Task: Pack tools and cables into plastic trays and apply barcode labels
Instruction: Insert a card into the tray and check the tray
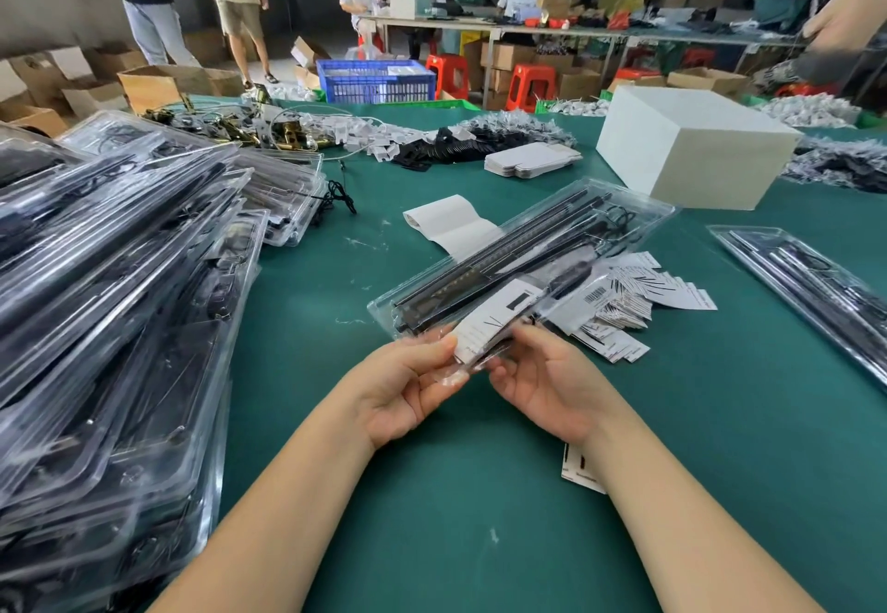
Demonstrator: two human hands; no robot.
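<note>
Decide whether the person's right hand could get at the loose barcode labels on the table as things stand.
Probably yes. The pile of loose barcode labels lies open on the green table just beyond the right hand, nothing covering it. But the fingers now hold the plastic tray, so they must release first.

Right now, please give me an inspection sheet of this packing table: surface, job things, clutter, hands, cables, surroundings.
Surface: green table cover, with small white scraps on it.
Job's things: clear tray holding black rods, lying diagonally; barcode label at its near end; loose label pile to its right; stack of packed trays on the left; one more tray far right.
Clutter: white box; label backing strip; flat cartons.
Hands: left hand and right hand both hold the tray's near end.
Cables: black cable beside the left stack.
Surroundings: blue crate, red stools, seated and standing people behind.
</note>
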